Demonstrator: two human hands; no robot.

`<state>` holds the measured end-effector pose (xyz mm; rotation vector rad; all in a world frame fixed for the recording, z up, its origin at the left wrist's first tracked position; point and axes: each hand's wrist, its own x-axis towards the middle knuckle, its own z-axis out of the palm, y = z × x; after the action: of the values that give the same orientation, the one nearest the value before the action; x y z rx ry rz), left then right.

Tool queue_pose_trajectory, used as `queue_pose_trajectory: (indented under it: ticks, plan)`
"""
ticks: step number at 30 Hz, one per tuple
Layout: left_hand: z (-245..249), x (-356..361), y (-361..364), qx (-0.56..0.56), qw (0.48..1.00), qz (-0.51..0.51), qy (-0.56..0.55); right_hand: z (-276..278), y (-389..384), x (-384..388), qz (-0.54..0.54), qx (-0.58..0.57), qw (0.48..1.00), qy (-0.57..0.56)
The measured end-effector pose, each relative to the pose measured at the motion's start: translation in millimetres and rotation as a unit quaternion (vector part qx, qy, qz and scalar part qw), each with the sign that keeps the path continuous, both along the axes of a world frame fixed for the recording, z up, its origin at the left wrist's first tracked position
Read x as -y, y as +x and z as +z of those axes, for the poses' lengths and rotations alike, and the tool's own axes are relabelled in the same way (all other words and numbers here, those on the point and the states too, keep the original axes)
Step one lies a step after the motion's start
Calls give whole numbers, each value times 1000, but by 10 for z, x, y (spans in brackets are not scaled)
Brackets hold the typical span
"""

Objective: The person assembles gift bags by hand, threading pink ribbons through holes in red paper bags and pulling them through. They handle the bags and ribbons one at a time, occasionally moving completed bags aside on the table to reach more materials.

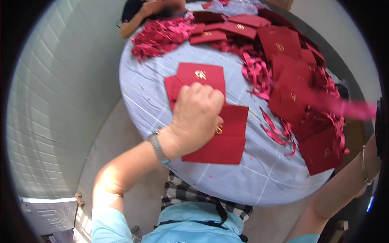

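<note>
Across round table [253, 184]: envelope heap [292, 73] along far and right edges, contents hidden; ribbon pile [162, 37] beside it; few envelopes [219, 150] nearer person, under left hand [197, 115], fingers curled, any hold hidden. Right hand out of view, state unclear.

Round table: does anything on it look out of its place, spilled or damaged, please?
Some thin ribbons stray loose onto the cloth beside the untidily overlapping right-hand cards, and tiny red specks dot its near part, perhaps scraps. I see no spill or clear damage.
</note>
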<state>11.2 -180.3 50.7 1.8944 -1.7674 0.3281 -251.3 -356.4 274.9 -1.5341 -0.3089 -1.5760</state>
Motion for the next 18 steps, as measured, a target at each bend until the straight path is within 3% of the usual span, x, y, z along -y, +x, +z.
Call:
queue_pose_trajectory:
  ticks: [2,5,6,8,9,11,12,14,15,16,18]
  plan:
    - [39,27,46,-55,998,-17,7,-230,-134,-70,-46,-37,998,-10]
    - [66,60,133,-116,992,-57,0,-583,-106,-284,-8,-148,989,10]
    - [164,55,123,-178,981,-50,50,-728,-54,-395,2,-173,985,-4]
    - [237,70,122,-243,964,-57,94,-1086,-103,-576,40,-281,951,121]
    - [266,81,120,-243,964,-61,94,-1369,57,-752,-198,-315,918,136]
    - [341,75,126,-276,955,-41,102,-1653,98,-866,-162,-411,883,157]
    - [357,65,135,-267,961,-30,67,-1762,48,-880,-67,-429,880,193]
    - [403,67,266,-294,956,8,25,-1982,17,-854,14,-510,847,149]
    - [396,67,392,-267,964,5,4,-2057,74,-860,17,-555,828,82]
    - [434,39,455,-310,951,2,-12,-2137,147,-871,18,-594,804,15]
    - [493,6,588,-370,929,-9,-29,-2392,300,-853,-1,-560,814,-152]
